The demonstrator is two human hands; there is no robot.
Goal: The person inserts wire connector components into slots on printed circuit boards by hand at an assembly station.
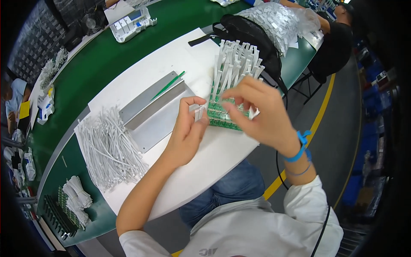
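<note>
My left hand (pixel 187 132) is closed, with thumb and index finger pinching a small white piece (pixel 199 112) that looks like a cable connector. Just to its right, my right hand (pixel 261 112) hovers over the near part of a green circuit board panel (pixel 223 119). Its fingers are curled and its fingertips blurred, so what they grip is unclear. A white scrap (pixel 254 113) shows by its palm. White flat cables (pixel 235 64) stand upright in a dense bunch on the panel's far part. The right hand hides some of the panel.
A pile of loose white cables (pixel 109 147) lies left, beside a grey metal channel (pixel 156 111) with a thin green strip (pixel 168 85) on it. A black bag (pixel 252 36) and a bag of white pieces (pixel 274 25) lie behind. Another person (pixel 336 47) sits at far right.
</note>
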